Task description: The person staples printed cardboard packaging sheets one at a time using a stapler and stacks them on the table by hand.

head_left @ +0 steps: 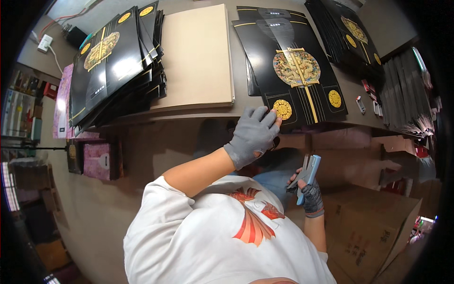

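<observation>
At nine o'clock I see a slanted stack of glossy black cardboard sheets with gold round emblems lying on the grey worktable. Beside it, toward twelve o'clock, rests a pile of plain tan cardboard sheets.

Near the centre, my left hand, in a grey fabric glove, lies on the near edge of a flat black box blank with a gold dragon medallion. Its fingers are bent and its fingertips press the lower corner beside a small gold disc; I cannot tell if the thumb grips under the edge. This blank sits at one o'clock, on top of other similar sheets, at the table edge.

At four o'clock, my right hand, in a dark glove, is below the table level and is closed around a pale blue hand tool.

I judge the step in hand is taking the top blank. The next move calls for a firm pinch and a slide toward me, without dragging the sheet below.

At three o'clock lie more dark sheets.
</observation>
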Demonstrator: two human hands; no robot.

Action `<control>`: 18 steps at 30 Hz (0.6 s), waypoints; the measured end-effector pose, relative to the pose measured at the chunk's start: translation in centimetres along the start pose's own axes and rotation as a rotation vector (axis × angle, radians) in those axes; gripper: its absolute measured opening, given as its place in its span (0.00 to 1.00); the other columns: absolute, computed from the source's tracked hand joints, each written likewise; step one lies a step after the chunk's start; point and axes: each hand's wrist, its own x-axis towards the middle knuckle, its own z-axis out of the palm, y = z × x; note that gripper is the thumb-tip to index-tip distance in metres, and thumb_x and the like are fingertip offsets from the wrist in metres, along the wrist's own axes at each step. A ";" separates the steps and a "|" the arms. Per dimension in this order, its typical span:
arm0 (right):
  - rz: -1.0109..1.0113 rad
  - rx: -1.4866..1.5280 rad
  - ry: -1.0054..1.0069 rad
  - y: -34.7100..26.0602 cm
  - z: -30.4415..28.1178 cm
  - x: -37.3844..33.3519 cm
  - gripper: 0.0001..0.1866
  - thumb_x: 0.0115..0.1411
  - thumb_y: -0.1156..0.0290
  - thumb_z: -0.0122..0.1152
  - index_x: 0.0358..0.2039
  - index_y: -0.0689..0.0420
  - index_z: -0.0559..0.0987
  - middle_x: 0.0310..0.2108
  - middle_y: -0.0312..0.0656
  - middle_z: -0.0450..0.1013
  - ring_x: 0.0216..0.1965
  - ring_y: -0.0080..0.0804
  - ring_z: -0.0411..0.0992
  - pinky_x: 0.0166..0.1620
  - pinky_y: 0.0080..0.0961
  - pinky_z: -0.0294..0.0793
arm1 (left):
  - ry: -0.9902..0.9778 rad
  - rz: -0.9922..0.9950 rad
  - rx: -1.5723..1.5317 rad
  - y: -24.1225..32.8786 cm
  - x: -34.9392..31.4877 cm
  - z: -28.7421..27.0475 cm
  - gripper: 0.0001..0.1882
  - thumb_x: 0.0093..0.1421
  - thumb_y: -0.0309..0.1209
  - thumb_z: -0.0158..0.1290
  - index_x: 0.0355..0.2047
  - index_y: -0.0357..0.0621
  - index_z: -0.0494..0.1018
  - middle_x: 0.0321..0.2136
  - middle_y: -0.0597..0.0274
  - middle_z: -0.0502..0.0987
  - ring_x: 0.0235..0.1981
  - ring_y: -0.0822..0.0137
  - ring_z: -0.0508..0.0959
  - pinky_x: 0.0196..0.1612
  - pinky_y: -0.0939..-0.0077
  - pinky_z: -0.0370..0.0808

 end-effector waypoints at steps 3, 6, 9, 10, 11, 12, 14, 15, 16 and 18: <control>-0.008 -0.053 -0.012 -0.9 0.6 0.5 0.24 0.57 0.66 0.61 0.50 0.59 0.66 0.37 0.40 0.71 0.41 0.32 0.73 0.45 0.30 0.73 | -0.074 -0.039 -0.168 0.0 -1.0 -1.1 0.23 0.46 0.34 0.63 0.45 0.47 0.74 0.47 0.57 0.74 0.46 0.56 0.76 0.46 0.63 0.73; 0.005 -0.054 -0.013 -1.1 1.2 0.3 0.23 0.57 0.67 0.61 0.51 0.59 0.66 0.37 0.40 0.71 0.40 0.31 0.73 0.45 0.29 0.73 | 0.073 0.033 -0.412 -0.5 -2.3 0.0 0.21 0.47 0.34 0.64 0.42 0.48 0.75 0.46 0.58 0.74 0.39 0.56 0.77 0.39 0.65 0.76; 0.021 -0.035 -0.006 -0.7 1.1 0.1 0.22 0.58 0.68 0.60 0.51 0.59 0.66 0.37 0.39 0.72 0.40 0.30 0.72 0.45 0.28 0.73 | 0.071 -0.347 -0.805 0.5 -3.8 0.2 0.14 0.53 0.32 0.62 0.37 0.43 0.71 0.40 0.59 0.75 0.35 0.63 0.78 0.37 0.70 0.76; 0.024 -0.032 -0.011 -0.5 1.0 -0.1 0.22 0.58 0.69 0.60 0.51 0.60 0.66 0.37 0.39 0.72 0.40 0.29 0.72 0.45 0.27 0.73 | 0.036 -0.689 -1.007 0.8 -4.3 0.4 0.13 0.56 0.32 0.60 0.37 0.43 0.70 0.37 0.60 0.75 0.35 0.67 0.78 0.36 0.72 0.75; 0.028 -0.028 0.000 -0.5 0.8 -0.1 0.22 0.58 0.69 0.60 0.51 0.60 0.66 0.37 0.39 0.72 0.40 0.29 0.72 0.45 0.27 0.73 | -0.049 -0.961 -1.471 0.5 -4.1 1.0 0.13 0.62 0.38 0.55 0.37 0.43 0.67 0.34 0.63 0.74 0.35 0.72 0.77 0.36 0.76 0.75; 0.037 -0.093 -0.008 -0.7 0.5 -0.2 0.22 0.58 0.68 0.60 0.51 0.60 0.67 0.37 0.38 0.72 0.40 0.28 0.72 0.45 0.26 0.73 | -0.074 -0.963 -1.478 0.6 -3.5 1.0 0.13 0.62 0.38 0.55 0.37 0.43 0.67 0.34 0.63 0.74 0.35 0.72 0.77 0.36 0.76 0.75; 0.047 -0.154 0.005 -0.8 0.0 0.5 0.21 0.58 0.68 0.60 0.51 0.60 0.67 0.37 0.38 0.73 0.40 0.27 0.72 0.45 0.26 0.72 | -0.375 -1.016 -1.702 0.4 -2.4 1.4 0.15 0.63 0.43 0.52 0.39 0.45 0.66 0.35 0.64 0.74 0.34 0.72 0.77 0.36 0.76 0.75; 0.054 -0.193 -0.038 -1.2 0.1 0.8 0.22 0.58 0.67 0.61 0.51 0.60 0.68 0.37 0.38 0.73 0.40 0.26 0.72 0.45 0.24 0.72 | -0.354 -0.956 -1.714 0.2 -2.7 2.7 0.18 0.63 0.45 0.51 0.43 0.45 0.67 0.38 0.63 0.75 0.35 0.72 0.77 0.35 0.77 0.74; 0.066 -0.230 -0.073 -1.5 -0.2 0.5 0.23 0.57 0.66 0.62 0.51 0.61 0.69 0.38 0.38 0.74 0.41 0.25 0.72 0.45 0.23 0.71 | -0.339 -0.908 -1.750 0.5 -1.9 2.5 0.19 0.63 0.44 0.51 0.48 0.45 0.67 0.41 0.62 0.75 0.38 0.70 0.77 0.38 0.75 0.74; 0.113 -0.303 -0.054 -3.0 0.7 0.2 0.24 0.57 0.65 0.63 0.51 0.61 0.69 0.39 0.39 0.74 0.42 0.25 0.72 0.46 0.23 0.71 | -0.243 -0.916 -1.752 1.5 -0.7 1.0 0.21 0.63 0.42 0.49 0.51 0.45 0.66 0.42 0.62 0.76 0.40 0.68 0.76 0.42 0.72 0.73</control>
